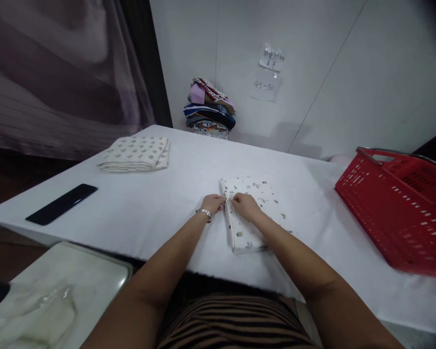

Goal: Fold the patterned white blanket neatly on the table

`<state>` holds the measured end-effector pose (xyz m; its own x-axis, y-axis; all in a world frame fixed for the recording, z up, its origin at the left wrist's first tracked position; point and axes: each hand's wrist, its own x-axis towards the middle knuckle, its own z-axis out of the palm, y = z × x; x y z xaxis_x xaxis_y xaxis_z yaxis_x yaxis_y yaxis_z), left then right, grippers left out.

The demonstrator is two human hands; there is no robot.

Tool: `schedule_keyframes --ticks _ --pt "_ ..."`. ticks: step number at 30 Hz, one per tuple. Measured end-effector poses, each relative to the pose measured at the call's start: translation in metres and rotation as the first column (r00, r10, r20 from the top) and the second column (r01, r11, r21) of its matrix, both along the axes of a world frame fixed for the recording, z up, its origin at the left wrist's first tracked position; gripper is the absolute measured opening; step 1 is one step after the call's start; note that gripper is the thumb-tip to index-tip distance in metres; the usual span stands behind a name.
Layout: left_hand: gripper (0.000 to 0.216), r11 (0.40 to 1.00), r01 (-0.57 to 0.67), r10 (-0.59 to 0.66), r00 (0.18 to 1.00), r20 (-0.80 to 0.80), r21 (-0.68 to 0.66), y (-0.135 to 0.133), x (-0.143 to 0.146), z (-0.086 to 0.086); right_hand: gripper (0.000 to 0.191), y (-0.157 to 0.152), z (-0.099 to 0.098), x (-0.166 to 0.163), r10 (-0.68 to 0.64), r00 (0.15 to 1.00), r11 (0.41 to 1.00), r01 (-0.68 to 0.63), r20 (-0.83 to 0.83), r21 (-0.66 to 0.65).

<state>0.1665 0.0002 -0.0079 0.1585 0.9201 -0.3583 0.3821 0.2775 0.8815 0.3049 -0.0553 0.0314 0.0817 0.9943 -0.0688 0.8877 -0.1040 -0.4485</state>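
A white cloth (252, 237) printed with small green and dark motifs lies folded flat on the white-covered table in front of me. Its left edge stands up slightly as a narrow fold. My left hand (213, 203), with a silver bracelet at the wrist, pinches that edge from the left side. From the other side my right hand (245, 204) pinches the same edge, its fingertips close to those of the left. The right wrist and forearm cover part of the cloth.
A second folded cloth (134, 154) and a black phone-like slab (61, 204) lie at the left. A red plastic basket (392, 218) stands at the right. Folded fabrics (210, 109) are piled behind the table, below handwritten signs (264, 86). A pale stool-like surface (72, 276) is at lower left.
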Motion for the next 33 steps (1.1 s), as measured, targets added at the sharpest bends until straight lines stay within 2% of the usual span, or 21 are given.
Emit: schedule_keyframes --ticks 5,11,19,23,28,33 --pt "0.016 1.000 0.019 -0.019 1.000 -0.009 -0.001 -0.001 0.003 0.002 0.021 0.017 0.001 -0.007 -0.004 0.997 0.993 0.013 0.082 -0.115" --pt "0.014 0.999 0.042 -0.042 0.999 -0.007 -0.007 0.004 0.003 -0.006 0.017 0.021 -0.005 -0.008 -0.008 0.999 0.995 0.012 0.045 -0.102" --pt "0.014 0.998 0.056 -0.055 0.998 0.011 -0.024 0.005 0.003 -0.009 0.018 0.023 -0.010 -0.014 0.060 0.998 0.997 -0.060 -0.013 -0.049" --pt "0.022 0.999 0.050 -0.049 0.999 0.020 -0.021 0.006 0.003 -0.007 0.018 0.021 -0.011 -0.018 0.048 0.999 0.998 -0.049 -0.019 -0.039" --pt "0.028 0.999 -0.015 0.015 1.000 -0.005 0.043 0.013 0.006 -0.005 0.017 0.021 -0.008 -0.015 0.034 0.999 0.999 -0.035 -0.036 -0.013" --pt "0.024 0.988 -0.051 0.063 0.995 -0.080 0.144 0.034 0.017 -0.009 0.015 0.013 -0.004 -0.015 0.033 0.999 0.999 -0.033 0.010 -0.014"
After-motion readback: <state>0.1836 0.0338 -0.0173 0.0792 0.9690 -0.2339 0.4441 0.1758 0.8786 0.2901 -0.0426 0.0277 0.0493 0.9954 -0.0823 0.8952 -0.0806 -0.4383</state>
